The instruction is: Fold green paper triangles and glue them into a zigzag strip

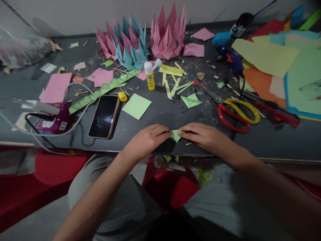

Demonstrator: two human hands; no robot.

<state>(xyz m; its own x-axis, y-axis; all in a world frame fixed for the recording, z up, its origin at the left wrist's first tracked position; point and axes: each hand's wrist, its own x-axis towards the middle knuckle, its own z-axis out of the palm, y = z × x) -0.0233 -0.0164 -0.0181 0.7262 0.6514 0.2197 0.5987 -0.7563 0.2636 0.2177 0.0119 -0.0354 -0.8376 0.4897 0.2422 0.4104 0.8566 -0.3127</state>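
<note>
1. Both hands are in the head view, at the near edge of the dark table [155,115]: the left hand [151,137] and the right hand [203,134] grip opposite ends of one small green folded paper [176,135] with their fingertips.
2. That folded paper lies low between them, just above the tabletop or on it; which of the two, I cannot tell.
3. Writing: one glue stick [150,78], upright and farther off, has dark print on its yellow body, too small to read. One bottle [240,25], far right, carries a white label with black marks, also unreadable.
4. Near the hands: one flat green square [137,106] to the far left of them, and one creased green piece [192,100] to the far right.
5. Left: one phone [104,116], face up; one yellow cap [122,96] just beside it; one purple socket block [56,118] with cables; one long green zigzag strip [105,87].
6. Right: one pair of scissors [227,101], with one red and one yellow loop, and one red-handled tool [278,113].
7. Far side: two spiky paper clusters, a pink-and-blue cluster [132,57] on the left and an all-pink cluster [168,43] on the right, with two pink sheets [193,50] farther right.
</note>
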